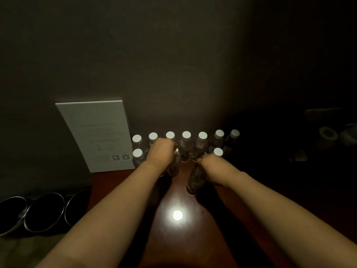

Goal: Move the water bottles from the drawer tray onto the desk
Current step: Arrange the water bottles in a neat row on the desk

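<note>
Two bare forearms enter from the bottom edge. No sleeves show anywhere along them up to the frame border. Left hand [161,151] and right hand [209,165]: no rings, watch, bracelet or gloves visible. Wrists plain and unmarked. Dim light; finer detail of the fingers cannot be made out.

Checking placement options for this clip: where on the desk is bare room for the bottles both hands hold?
Bare room: the glossy reddish-brown desk between the forearms, around the bright light reflection. Crowded: along the wall, where clear white-capped water bottles stand in rows beside the white printed card.
</note>
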`<state>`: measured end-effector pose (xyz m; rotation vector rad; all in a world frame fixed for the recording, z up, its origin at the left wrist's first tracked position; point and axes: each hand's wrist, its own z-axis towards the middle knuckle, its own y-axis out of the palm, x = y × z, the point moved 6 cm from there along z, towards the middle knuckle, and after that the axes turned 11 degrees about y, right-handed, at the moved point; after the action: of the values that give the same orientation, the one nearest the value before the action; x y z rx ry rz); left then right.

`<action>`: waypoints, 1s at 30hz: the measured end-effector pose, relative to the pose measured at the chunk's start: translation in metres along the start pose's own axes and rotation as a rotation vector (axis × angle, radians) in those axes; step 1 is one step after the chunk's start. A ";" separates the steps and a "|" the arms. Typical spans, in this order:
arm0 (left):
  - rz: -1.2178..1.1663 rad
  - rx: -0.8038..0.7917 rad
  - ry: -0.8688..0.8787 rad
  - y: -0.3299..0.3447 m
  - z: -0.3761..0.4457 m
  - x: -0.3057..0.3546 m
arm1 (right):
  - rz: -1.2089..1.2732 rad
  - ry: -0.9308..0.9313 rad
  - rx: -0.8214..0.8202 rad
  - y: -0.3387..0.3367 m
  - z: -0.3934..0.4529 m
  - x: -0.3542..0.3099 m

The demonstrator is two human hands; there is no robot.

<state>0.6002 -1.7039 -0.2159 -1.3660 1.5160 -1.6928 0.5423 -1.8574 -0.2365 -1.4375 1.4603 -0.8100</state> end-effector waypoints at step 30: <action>-0.137 -0.004 -0.096 0.004 0.016 -0.015 | 0.055 -0.048 0.123 -0.028 0.065 -0.012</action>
<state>0.6185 -1.6996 -0.2268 -1.5622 1.4018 -1.6791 0.6114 -1.8400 -0.2339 -1.3107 1.3845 -0.8115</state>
